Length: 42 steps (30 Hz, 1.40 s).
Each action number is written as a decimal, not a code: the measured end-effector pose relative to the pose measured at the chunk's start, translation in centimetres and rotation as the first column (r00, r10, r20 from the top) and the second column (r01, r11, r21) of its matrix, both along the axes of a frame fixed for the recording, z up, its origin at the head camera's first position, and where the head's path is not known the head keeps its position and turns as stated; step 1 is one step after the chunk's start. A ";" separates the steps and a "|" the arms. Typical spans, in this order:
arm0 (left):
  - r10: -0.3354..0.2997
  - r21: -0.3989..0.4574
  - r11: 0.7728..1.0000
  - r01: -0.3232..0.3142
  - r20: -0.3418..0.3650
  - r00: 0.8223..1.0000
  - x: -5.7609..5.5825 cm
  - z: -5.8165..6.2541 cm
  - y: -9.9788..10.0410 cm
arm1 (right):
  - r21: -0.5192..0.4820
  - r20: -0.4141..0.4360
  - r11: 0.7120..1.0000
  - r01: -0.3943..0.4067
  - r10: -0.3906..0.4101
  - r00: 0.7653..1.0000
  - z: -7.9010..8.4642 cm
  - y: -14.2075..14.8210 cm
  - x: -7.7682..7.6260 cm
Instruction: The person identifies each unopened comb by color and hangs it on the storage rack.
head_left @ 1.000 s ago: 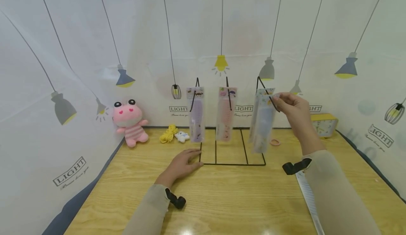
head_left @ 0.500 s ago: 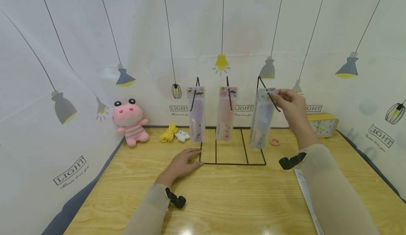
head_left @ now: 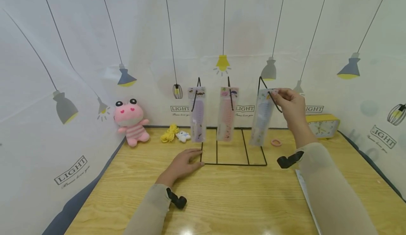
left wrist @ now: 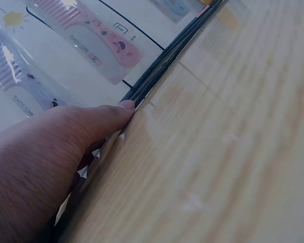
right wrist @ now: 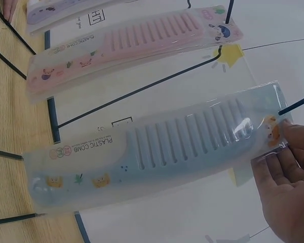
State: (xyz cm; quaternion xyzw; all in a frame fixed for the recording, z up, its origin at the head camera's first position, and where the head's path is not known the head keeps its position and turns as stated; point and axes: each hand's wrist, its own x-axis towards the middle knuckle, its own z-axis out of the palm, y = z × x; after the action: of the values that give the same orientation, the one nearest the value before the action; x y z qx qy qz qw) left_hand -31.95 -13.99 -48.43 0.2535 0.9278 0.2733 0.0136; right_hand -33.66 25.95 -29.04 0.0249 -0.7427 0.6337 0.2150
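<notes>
In the head view, my right hand (head_left: 290, 104) pinches the top corner of a blue plastic comb in a clear packet (head_left: 262, 117). The rack's right hook passes through the packet's top, and the blue comb hangs below. Thumb and fingers grip that corner beside the hook in the right wrist view. My left hand (head_left: 182, 166) rests at the left front corner of the black wire rack (head_left: 234, 164), its thumb touching the frame. A packaged purple comb (head_left: 198, 113) hangs on the left hook and a packaged pink comb (head_left: 226, 113) on the middle one.
A pink plush toy (head_left: 130, 122), yellow cord (head_left: 169, 133) and small white figure (head_left: 183, 136) are at the back left. A pink ring (head_left: 276, 142) and yellow clock (head_left: 323, 125) are at the back right. A flat packet (head_left: 306, 196) lies partly under my right forearm.
My right hand has pushed the blue comb packet back along the hook, so it now covers another packet seen behind it earlier. My left hand has stayed put.
</notes>
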 end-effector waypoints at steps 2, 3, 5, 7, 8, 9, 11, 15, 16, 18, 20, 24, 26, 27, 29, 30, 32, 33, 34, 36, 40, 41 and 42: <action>-0.002 0.001 1.000 0.002 0.001 1.000 0.0 0.1 0.0 | -0.005 0.001 1.000 0.004 -0.004 1.000 0.0 0.0 0.0; -0.002 -0.001 1.000 0.002 0.000 1.000 0.0 0.1 0.0 | -0.006 0.002 1.000 0.006 -0.006 1.000 0.0 0.0 0.0; -0.005 0.000 1.000 0.005 0.000 1.000 0.0 0.1 0.0 | -0.007 0.004 1.000 0.009 -0.009 1.000 -0.1 0.0 -0.1; -0.007 0.000 1.000 0.007 -0.001 1.000 0.1 0.2 0.0 | -0.009 0.007 1.000 0.013 -0.013 1.000 -0.1 0.0 -0.1; -0.008 -0.001 1.000 0.008 -0.002 1.000 0.0 0.2 0.0 | -0.010 0.007 1.000 0.015 -0.015 1.000 -0.2 0.0 -0.1; -0.009 -0.001 1.000 0.009 -0.002 1.000 0.0 0.2 0.0 | -0.009 0.007 1.000 0.017 -0.017 1.000 -0.2 0.0 -0.1; -0.009 -0.003 1.000 0.009 -0.003 1.000 0.0 0.1 0.1 | -0.015 0.010 1.000 0.022 -0.022 1.000 -0.4 0.1 -0.2; -0.014 -0.003 1.000 0.014 -0.009 1.000 0.0 0.2 0.1 | -0.031 0.018 0.999 0.026 -0.025 1.000 -0.5 0.1 -0.3; -0.014 -0.001 1.000 0.014 -0.010 1.000 0.0 0.2 0.1 | -0.034 0.018 0.999 0.027 -0.027 0.999 -0.5 0.1 -0.3; -0.016 0.002 1.000 0.016 -0.010 1.000 0.0 0.3 0.1 | -0.032 0.015 0.999 0.031 -0.031 0.999 -0.4 0.1 -0.3; -0.015 0.005 1.000 0.015 -0.007 1.000 0.0 0.4 0.1 | -0.030 0.009 0.999 0.034 -0.034 0.999 -0.4 0.1 -0.3; -0.012 0.001 1.000 0.012 -0.006 1.000 0.0 0.4 0.1 | -0.025 0.007 0.999 0.039 -0.039 0.999 -0.4 0.1 -0.3; -0.014 0.006 1.000 0.014 -0.006 1.000 0.0 0.5 0.1 | -0.024 0.010 0.999 0.039 -0.039 0.999 -0.4 0.2 -0.3; -0.014 0.009 1.000 0.014 -0.004 1.000 0.1 0.5 0.1 | -0.024 0.011 0.999 0.039 -0.039 0.999 -0.4 0.2 -0.3; -0.018 0.016 1.000 0.018 -0.002 1.000 0.1 0.5 0.1 | -0.033 0.011 0.999 0.037 -0.036 0.999 -0.5 0.4 -0.3; -0.018 0.020 1.000 0.018 -0.001 1.000 0.1 0.5 0.1 | -0.037 0.009 0.999 0.035 -0.035 0.999 -0.6 0.5 -0.2; -0.018 0.024 1.000 0.018 0.001 1.000 0.1 0.5 0.2 | -0.041 0.005 0.999 0.032 -0.032 0.999 -0.8 0.7 -0.2; -0.016 0.022 1.000 0.016 0.005 1.000 0.1 0.4 0.2 | -0.036 0.004 0.999 0.034 -0.034 0.999 -1.0 0.9 -0.2; -0.016 0.022 1.000 0.016 0.004 1.000 0.1 0.4 0.2 | -0.034 0.003 0.999 0.035 -0.035 0.999 -1.1 1.0 -0.1; -0.013 0.019 1.000 0.013 0.006 1.000 0.0 0.3 0.1 | -0.030 0.001 0.999 0.036 -0.036 0.999 -1.5 1.3 0.0; -0.014 0.018 1.000 0.014 0.003 1.000 0.1 0.1 0.1 | -0.070 -0.027 0.998 0.003 -0.005 1.000 -2.4 2.2 0.7; -0.014 0.019 1.000 0.014 0.003 1.000 0.1 0.1 0.1 | -0.083 -0.036 0.997 -0.007 0.005 0.999 -2.6 2.5 1.0; -0.014 0.023 1.000 0.014 0.003 1.000 0.1 0.2 0.1 | -0.099 -0.047 0.995 -0.022 0.018 0.999 -2.7 2.7 1.2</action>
State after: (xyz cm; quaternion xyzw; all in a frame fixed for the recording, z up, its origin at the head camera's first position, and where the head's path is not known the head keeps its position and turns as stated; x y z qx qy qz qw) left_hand -31.84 -13.89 -48.27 0.2598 0.9228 0.2841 0.0142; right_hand -32.47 28.67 -31.78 0.0362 -0.7049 0.6711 0.2267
